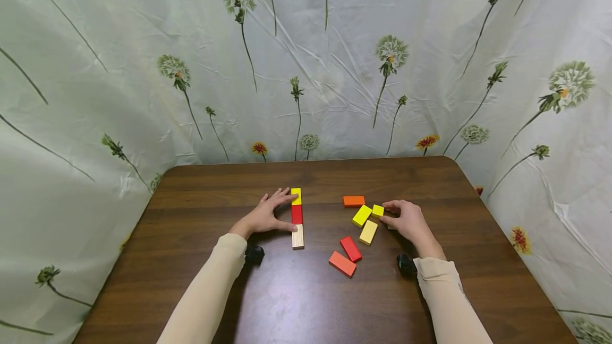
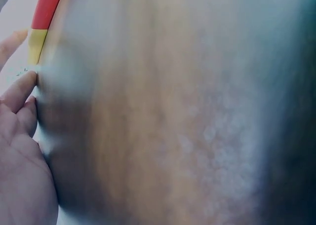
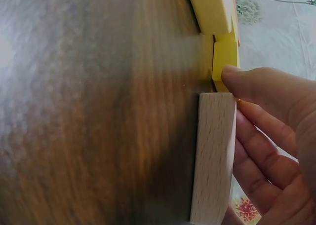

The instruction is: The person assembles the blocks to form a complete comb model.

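Observation:
On the left, three blocks stand end to end: a yellow block (image 1: pixel 296 196), a red block (image 1: pixel 297 215) and a plain wood block (image 1: pixel 298 239). My left hand (image 1: pixel 263 216) spreads over this row from its left side, index finger at the yellow block and thumb tip at the plain one. To the right, my right hand (image 1: pixel 406 221) pinches another yellow block (image 3: pixel 224 59) between thumb and index finger. Beneath that hand lies a second plain wood block (image 3: pixel 215 156), mostly hidden in the head view.
Near the right hand lie an orange block (image 1: pixel 354 201), a yellow block (image 1: pixel 362 216) and a pale yellow block (image 1: pixel 368 232). Closer in, a red block (image 1: pixel 351 248) sits next to an orange-red block (image 1: pixel 342 264). A flowered curtain (image 1: pixel 306 57) hangs behind the brown table (image 1: pixel 201 296).

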Motion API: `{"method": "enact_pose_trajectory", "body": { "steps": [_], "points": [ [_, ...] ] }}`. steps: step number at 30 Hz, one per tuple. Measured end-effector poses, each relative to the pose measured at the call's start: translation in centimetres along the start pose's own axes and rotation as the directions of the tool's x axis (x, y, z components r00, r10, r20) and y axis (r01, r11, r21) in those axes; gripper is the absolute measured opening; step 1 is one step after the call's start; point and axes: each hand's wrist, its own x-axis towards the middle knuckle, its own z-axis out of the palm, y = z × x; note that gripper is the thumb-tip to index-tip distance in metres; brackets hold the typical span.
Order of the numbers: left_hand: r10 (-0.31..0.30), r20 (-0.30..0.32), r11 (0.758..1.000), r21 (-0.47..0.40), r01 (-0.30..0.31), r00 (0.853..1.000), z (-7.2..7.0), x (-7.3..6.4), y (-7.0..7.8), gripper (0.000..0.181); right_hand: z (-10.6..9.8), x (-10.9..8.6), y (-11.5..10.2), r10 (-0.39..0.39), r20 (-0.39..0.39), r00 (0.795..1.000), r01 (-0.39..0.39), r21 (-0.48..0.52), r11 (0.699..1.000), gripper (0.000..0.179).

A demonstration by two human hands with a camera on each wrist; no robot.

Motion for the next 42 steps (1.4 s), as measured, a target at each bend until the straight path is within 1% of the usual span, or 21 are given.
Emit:
{"method": "enact_pose_trajectory", "body": {
  "steps": [6,14,21,26,32,39,42],
  "points": [
    [0.001,-0.010,1.000,-0.006,-0.001,1.000,0.0,-0.1,-0.1,0.099,0.1,0.0,0.0,-0.010,-0.018,1.000,0.010,-0.003,1.000,0.039],
    [-0.002,-0.005,1.000,-0.004,0.002,1.000,0.0,-0.2,0.0,0.097,0.2,-0.1,0.2,-0.032,-0.041,0.999,0.032,-0.004,0.999,0.037],
    [-0.003,-0.005,1.000,0.007,0.003,1.000,0.2,-0.1,-0.2,0.096,0.1,-0.3,0.2,-0.001,-0.034,0.999,0.001,0.002,1.000,0.037],
    [-0.006,-0.002,1.000,0.012,0.006,1.000,0.2,-0.1,-0.3,0.096,-0.2,-0.6,-0.1,0.007,-0.048,0.999,-0.007,-0.004,1.000,0.038],
    [-0.021,0.005,1.000,0.016,0.021,1.000,0.2,0.0,-0.4,0.098,-0.6,-1.0,-0.8,-0.002,-0.071,0.997,0.003,0.009,1.000,0.038],
    [-0.001,-0.007,1.000,0.013,0.001,1.000,0.2,0.0,-0.5,0.098,-0.8,-1.6,-2.5,-0.048,-0.096,0.994,0.049,0.011,0.999,0.037],
    [0.002,-0.007,1.000,0.011,-0.002,1.000,0.2,0.1,-0.5,0.098,-0.3,-2.0,-3.5,-0.073,-0.083,0.994,0.074,0.011,0.997,0.037]
  ]
}}
